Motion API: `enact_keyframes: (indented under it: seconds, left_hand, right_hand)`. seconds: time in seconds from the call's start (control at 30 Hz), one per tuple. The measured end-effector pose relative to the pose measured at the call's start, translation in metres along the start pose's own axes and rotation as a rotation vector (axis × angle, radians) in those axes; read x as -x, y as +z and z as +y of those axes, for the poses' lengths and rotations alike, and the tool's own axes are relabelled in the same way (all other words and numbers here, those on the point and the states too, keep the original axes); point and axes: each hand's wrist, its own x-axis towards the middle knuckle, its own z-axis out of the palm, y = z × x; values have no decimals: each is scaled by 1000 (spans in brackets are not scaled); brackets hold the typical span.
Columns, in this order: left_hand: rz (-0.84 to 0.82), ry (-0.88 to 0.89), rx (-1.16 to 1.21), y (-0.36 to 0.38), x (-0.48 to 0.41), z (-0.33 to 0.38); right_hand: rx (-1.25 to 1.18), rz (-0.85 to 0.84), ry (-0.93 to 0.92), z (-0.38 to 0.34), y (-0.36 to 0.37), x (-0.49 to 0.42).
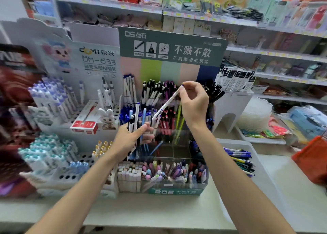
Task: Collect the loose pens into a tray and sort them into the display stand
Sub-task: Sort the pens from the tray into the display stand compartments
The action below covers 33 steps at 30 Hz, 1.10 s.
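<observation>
White counter (159, 212), stocked shelves (265, 54) behind, left grip (129, 136) clutching pens (136, 115), right grip (194, 102) pinching white pen (166, 104)

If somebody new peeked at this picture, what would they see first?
Probably the two hands in the middle: the right hand pinches a white pen by its blue top above the display stand, and the left hand grips a bunch of pens. A big green sign with white writing stands behind them, and a white tray of loose pens sits to the right.
</observation>
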Motion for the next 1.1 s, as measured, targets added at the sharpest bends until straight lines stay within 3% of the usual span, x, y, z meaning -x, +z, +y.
enact_keyframes:
  seconds: [0.13, 0.3, 0.43, 0.77, 0.9, 1.0, 1.1]
  left_hand:
    - [-6, -24, 93, -20, 5, 3]
    - [8, -38, 115, -27, 8, 6]
    - [6, -58, 128, -27, 9, 6]
    - [-61, -66, 121, -9, 6, 2]
    - [-60, -79, 124, -6, 6, -2]
    - [-130, -66, 89, -2, 10, -4]
    - [-182, -39, 47, 5, 14, -3]
  right_hand:
    - [122, -67, -192, 10, 23, 11]
    - [376, -323, -346, 32, 32, 34]
    - [577, -331, -469, 34, 30, 31]
    - [797, -645, -384, 28, 19, 26]
    - [579, -486, -393, 22, 11, 43]
    - [290, -573, -142, 5, 13, 61]
    - [202, -633, -2, -2, 19, 74]
